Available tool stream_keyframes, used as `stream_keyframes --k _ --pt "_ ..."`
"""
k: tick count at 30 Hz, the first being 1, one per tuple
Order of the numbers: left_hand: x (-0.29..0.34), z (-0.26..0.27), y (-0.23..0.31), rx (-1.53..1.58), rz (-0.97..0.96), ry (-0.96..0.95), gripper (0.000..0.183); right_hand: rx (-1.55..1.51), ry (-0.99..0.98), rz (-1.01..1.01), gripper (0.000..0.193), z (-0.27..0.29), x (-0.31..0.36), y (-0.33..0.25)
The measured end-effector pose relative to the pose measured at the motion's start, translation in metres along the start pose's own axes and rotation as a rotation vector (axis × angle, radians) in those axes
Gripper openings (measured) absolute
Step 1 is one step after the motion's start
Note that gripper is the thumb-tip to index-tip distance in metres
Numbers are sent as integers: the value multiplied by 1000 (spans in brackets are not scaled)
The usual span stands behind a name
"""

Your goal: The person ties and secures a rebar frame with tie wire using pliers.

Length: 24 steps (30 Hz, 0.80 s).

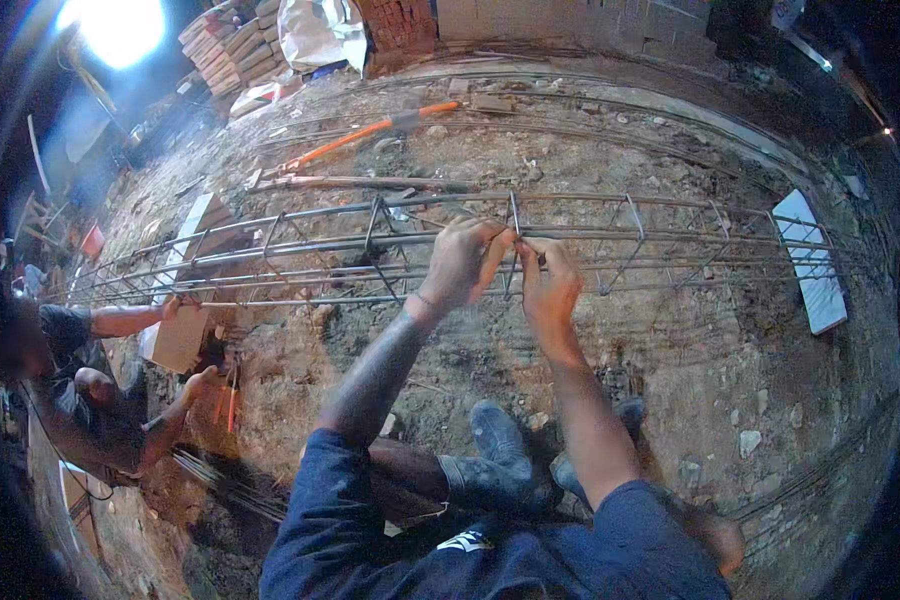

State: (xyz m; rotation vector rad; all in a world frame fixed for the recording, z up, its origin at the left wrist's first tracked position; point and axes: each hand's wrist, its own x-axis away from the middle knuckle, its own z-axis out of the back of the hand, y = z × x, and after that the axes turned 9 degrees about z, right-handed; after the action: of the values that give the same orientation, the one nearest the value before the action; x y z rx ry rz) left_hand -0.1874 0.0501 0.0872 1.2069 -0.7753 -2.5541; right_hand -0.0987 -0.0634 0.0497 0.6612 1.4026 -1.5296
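1. Pinching narrowly, left hand (pixel 460 265) and right hand (pixel 553 284) meet at a stirrup (pixel 514 208) midway along the steel rebar cage (pixel 410 239); what their fingertips hold cannot be told.
2. Rebar cage: long round bars (pixel 340 300) enclosed by bent stirrups, crossing pale rectangular blocks (pixel 820 308) near both ends, above stony soil (pixel 690 345).
3. Beyond rebar cage: crumpled white sack (pixel 320 35), contents hidden; orange tool (pixel 348 137).
4. Rebar cage's left end: co-worker's hand (pixel 178 305) near bars fading into darkness.

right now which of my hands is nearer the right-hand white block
Right. Your right hand is left of the white block; your left hand is farther left of it.
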Motion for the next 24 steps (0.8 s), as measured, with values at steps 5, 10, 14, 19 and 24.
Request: stream_keyframes --k 5,10,14,19,24 --pt "22 -25 0 1 -164 200 13 -72 -363 163 13 33 -25 26" --pt "45 -46 -25 268 125 227 25 -17 -764 562 16 27 -87 32" --pt "36 -45 -4 -105 -108 343 22 23 -474 563 17 57 -85 28" --pt "61 -53 6 418 450 360 17 374 -106 -497 23 210 84 154" --pt "61 -48 8 648 613 274 37 593 -700 -864 33 274 209 156"
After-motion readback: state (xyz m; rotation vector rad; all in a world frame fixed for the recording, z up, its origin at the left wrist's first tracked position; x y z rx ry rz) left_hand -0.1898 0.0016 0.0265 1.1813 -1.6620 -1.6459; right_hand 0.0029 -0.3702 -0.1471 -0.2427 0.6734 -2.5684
